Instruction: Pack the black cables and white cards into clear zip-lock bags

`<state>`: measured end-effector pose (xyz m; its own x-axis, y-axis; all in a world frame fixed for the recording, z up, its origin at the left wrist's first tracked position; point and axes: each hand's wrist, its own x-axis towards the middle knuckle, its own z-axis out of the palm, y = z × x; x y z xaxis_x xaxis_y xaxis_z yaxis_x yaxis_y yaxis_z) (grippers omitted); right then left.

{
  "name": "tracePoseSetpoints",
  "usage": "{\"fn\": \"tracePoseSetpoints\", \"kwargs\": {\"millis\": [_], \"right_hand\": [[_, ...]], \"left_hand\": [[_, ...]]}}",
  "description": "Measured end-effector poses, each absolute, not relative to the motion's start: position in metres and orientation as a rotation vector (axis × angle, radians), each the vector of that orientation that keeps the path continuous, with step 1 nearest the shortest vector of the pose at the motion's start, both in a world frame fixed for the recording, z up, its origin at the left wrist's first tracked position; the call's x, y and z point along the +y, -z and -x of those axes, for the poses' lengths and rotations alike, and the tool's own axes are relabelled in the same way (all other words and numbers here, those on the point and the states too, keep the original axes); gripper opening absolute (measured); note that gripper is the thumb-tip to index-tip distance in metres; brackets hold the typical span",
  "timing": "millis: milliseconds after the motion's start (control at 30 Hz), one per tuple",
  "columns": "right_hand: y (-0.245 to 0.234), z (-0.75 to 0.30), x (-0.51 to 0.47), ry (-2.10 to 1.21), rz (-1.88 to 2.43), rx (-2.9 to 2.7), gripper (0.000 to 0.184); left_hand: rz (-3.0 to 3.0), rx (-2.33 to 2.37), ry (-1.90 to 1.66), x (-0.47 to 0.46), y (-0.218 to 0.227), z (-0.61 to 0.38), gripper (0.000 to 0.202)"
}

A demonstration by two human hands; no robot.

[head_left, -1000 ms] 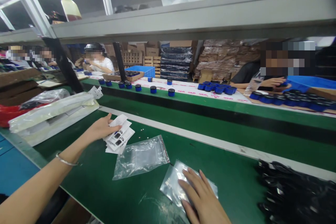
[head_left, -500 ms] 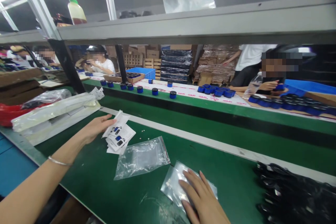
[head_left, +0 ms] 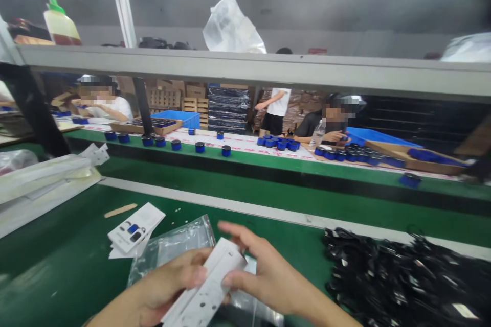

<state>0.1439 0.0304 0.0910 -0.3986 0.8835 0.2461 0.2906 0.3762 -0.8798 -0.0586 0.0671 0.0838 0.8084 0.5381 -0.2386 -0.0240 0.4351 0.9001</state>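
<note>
A white printed leaflet (head_left: 209,286), folded, is tilted in front of me. My left hand (head_left: 180,278) grips its left side, thumb on top. At its right edge, my right hand (head_left: 264,271) has its thumb against the paper and the index finger stretched out beyond it; the other fingers are partly hidden behind. Under and behind both hands lie clear plastic bags (head_left: 180,237), one partly covered by my arms. Left of them rests a small pile of leaflets (head_left: 136,230) with pictures of a blue device, near a thin wooden stick (head_left: 120,210).
A heap of black cables (head_left: 402,276) lies on the right. White wrapped packs (head_left: 46,184) are at the left. Blue round devices (head_left: 226,150) stand along the line beyond the pale strip. A shelf (head_left: 230,66) crosses above. Co-workers (head_left: 333,122) sit opposite.
My left hand has come from the leaflet pile to the middle with a leaflet. My right hand has lifted off the plastic bags and met it there. The view has turned right.
</note>
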Motion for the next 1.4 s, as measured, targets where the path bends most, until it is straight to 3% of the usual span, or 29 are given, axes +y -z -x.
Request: {"fn": "tracePoseSetpoints", "kwargs": {"millis": [100,333,467,733,833,967,1133,1400], "right_hand": [[-0.078,-0.160,0.029,-1.092,1.125,-1.722,0.004],[-0.020,-0.200,0.033,-0.827,1.359,-1.391,0.012],[-0.003,-0.216,0.032,-0.711,1.445,-1.381,0.004],[0.018,-0.208,0.024,-0.636,1.486,-1.464,0.056],[0.021,-0.208,0.022,-0.472,1.479,-1.546,0.065],[0.019,-0.213,0.023,-0.362,1.444,-1.727,0.061],[0.017,-0.212,0.026,-0.474,1.590,-1.607,0.059],[0.019,-0.212,0.025,-0.467,1.597,-1.596,0.040]], "left_hand": [[-1.226,0.642,-0.313,0.072,-0.080,0.042,0.084],[-1.646,0.855,-0.605,0.097,-0.049,-0.006,0.055],[-1.773,0.904,-0.747,0.103,-0.021,-0.032,0.042],[-1.916,0.941,-0.804,0.093,0.005,-0.038,0.062],[-2.012,0.955,-0.824,0.093,0.007,-0.036,0.057],[-2.156,0.918,-0.799,0.098,0.005,-0.035,0.039],[-2.243,0.922,-0.777,0.099,0.003,-0.036,0.034],[-2.269,0.998,-0.728,0.100,0.012,-0.036,0.040]]}}
